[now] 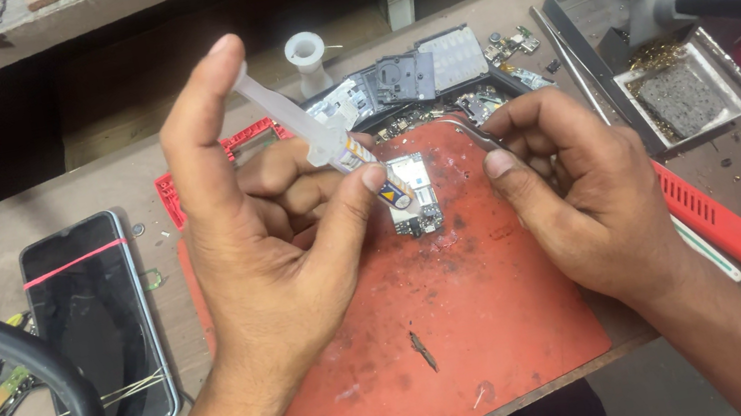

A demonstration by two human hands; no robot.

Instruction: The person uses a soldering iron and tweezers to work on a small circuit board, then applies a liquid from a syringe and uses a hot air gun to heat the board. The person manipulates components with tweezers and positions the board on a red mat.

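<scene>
Your left hand (267, 226) is clamped on a small clear syringe (316, 131), thumb on the plunger, its tip resting on or just above the small circuit board (415, 195) that lies at the far middle of the red work mat (472, 322). Your right hand (571, 193) is closed around thin metal tweezers (468, 128), whose curved tips point at the board's far right corner; whether they touch it cannot be told.

Risks, as a judgement: too firm a push on the plunger could flood the board, since the tip sits so close to it. The board looks unclamped, so a nudge from the syringe or the tweezers could slide it across the mat. Both hands crowd the board from the 2 sides, leaving little room between them.

Just beyond the board lies a heap of phone parts (429, 76), easy to knock if you reach farther. To the right, the soldering iron stand (652, 16) sits near your right wrist. On the left, a phone (97, 327) with a red band lies well apart. The near half of the mat is the open room.
</scene>
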